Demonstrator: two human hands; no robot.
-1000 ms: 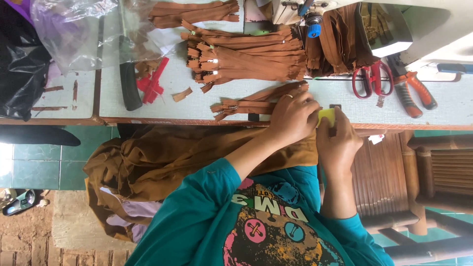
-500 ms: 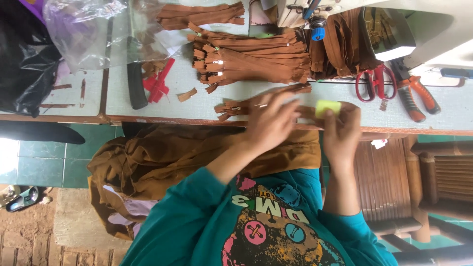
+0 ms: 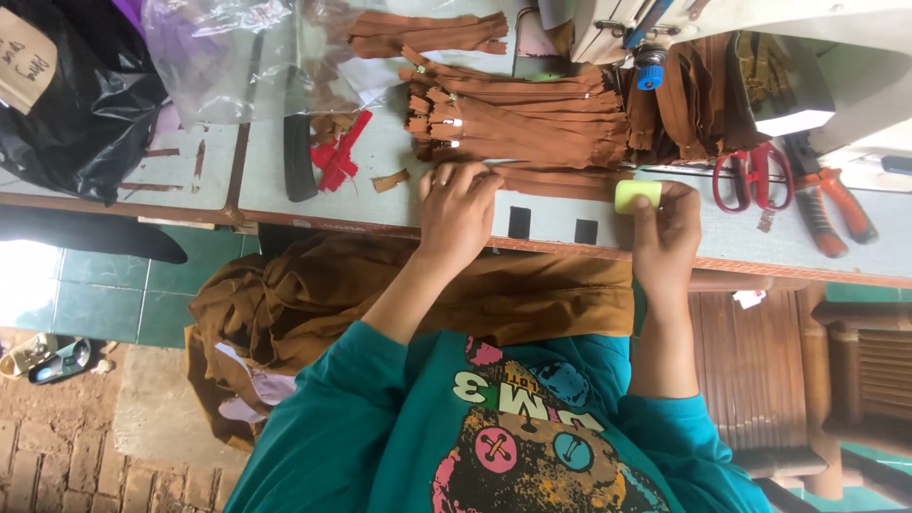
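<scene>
The left hand (image 3: pixel 458 211) lies flat and spread on the pale tabletop (image 3: pixel 380 157), fingers splayed wide over the near end of a brown zipper strip (image 3: pixel 551 182) — pressing it, holding nothing. At three o'clock from it, the right hand (image 3: pixel 665 233) pinches a small yellow-green block (image 3: pixel 637 196) between thumb and fingertips, the block touching the far end of that same strip.

Up at twelve o'clock from the left hand sits the pile of brown zippers (image 3: pixel 518 119), metal pulls showing, with more stacked beyond it. Red scissors (image 3: pixel 753 176) lie at two o'clock from the right hand, and orange-handled pliers (image 3: pixel 828 211) just beside them at three. Out at nine o'clock from the left hand — red fabric scraps (image 3: pixel 337 152) and a dark knife handle (image 3: pixel 299 166). A clear plastic bag (image 3: pixel 233 57) rests at eleven. Brown cloth (image 3: pixel 399 294) is heaped over the person's lap, under the table edge.
</scene>
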